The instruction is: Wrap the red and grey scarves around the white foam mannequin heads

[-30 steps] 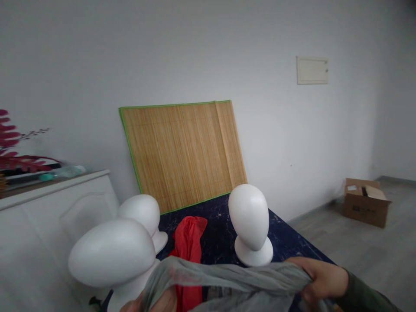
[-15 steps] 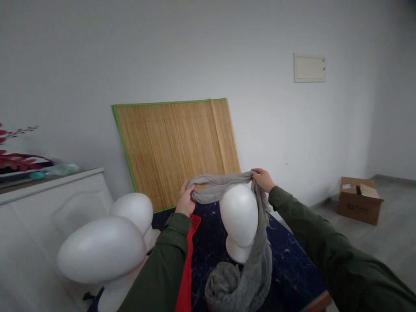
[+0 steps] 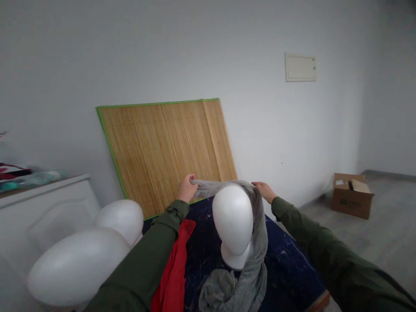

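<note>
Lit softly and rather dimly, with a paler zone on the wall (image 3: 260,130) and mild shading low on the upright white head form (image 3: 232,214). Darkened at the upper right corner, blurred around the small items (image 3: 35,178) on the cabinet (image 3: 60,225)

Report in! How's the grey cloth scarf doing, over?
Left hand and right hand holding grey cloth scarf. Scarf stretched behind white egg-shaped mannequin head, draping down beside it. Long red cloth left of head, not blocking.
</note>
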Demonstrator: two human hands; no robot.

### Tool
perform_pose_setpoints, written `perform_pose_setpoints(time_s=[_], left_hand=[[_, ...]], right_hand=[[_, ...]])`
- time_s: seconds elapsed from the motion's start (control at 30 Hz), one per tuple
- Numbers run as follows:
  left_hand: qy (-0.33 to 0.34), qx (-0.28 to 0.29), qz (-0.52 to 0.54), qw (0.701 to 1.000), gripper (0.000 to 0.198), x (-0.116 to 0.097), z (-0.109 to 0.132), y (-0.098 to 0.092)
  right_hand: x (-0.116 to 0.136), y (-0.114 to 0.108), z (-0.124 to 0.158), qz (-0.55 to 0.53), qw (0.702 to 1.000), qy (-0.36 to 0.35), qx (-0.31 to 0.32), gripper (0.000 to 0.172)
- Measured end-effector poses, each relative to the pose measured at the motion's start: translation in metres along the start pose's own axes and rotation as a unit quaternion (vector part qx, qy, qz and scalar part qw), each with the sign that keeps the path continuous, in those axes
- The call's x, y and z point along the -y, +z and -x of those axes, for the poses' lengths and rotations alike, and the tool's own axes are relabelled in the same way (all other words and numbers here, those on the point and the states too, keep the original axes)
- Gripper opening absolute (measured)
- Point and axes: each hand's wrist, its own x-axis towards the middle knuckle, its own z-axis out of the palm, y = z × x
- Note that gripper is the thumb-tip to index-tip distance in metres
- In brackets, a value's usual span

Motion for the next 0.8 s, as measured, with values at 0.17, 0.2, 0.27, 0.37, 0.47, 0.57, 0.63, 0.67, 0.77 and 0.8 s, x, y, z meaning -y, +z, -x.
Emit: perform_pose_setpoints(time_s=[0.17, 0.2, 0.27, 0.37, 0.47, 0.57, 0.63, 0.67, 0.77, 0.8], left_hand=[[0.16, 0.042, -0.047, 0.985, 0.042, -0.076, -0.029, 0.007], [0.193, 0.06, -0.055, 0.978, 0.044, -0.092, -0.03, 0.012], [0.256, 0.1, -0.077, 0.959, 0.049, -0.121, -0.028, 0.021], [0.331, 0.154, -0.124, 0.923, 0.052, -0.15, -0.024, 0.027], [0.361, 0.174, -0.181, 0.898, 0.052, -0.156, -0.026, 0.019], [0.339, 0.167, -0.239, 0.894, 0.038, -0.15, -0.032, 0.007], [0.304, 0.149, -0.273, 0.9, 0.019, -0.145, -0.036, 0.004], [0.285, 0.136, -0.285, 0.905, 0.014, -0.143, -0.037, 0.005], [0.236, 0.094, -0.296, 0.921, 0.015, -0.143, -0.04, 0.008], [0.223, 0.083, -0.292, 0.926, 0.015, -0.144, -0.041, 0.009]], right_hand=[[0.045, -0.001, -0.02, -0.062, 0.994, -0.09, 0.003, 0.055], [0.06, 0.001, -0.021, -0.069, 0.99, -0.126, 0.012, 0.062], [0.091, 0.006, -0.025, -0.078, 0.978, -0.191, 0.042, 0.061], [0.12, 0.003, -0.034, -0.075, 0.969, -0.229, 0.061, 0.037], [0.122, -0.014, -0.042, -0.054, 0.97, -0.234, 0.045, 0.03], [0.114, -0.039, -0.043, -0.004, 0.972, -0.233, 0.022, 0.025], [0.112, -0.055, -0.042, 0.051, 0.972, -0.228, 0.001, 0.018], [0.112, -0.064, -0.041, 0.084, 0.971, -0.223, -0.013, 0.017], [0.116, -0.092, -0.04, 0.182, 0.961, -0.196, -0.072, 0.017], [0.117, -0.103, -0.04, 0.209, 0.956, -0.182, -0.096, 0.018]])
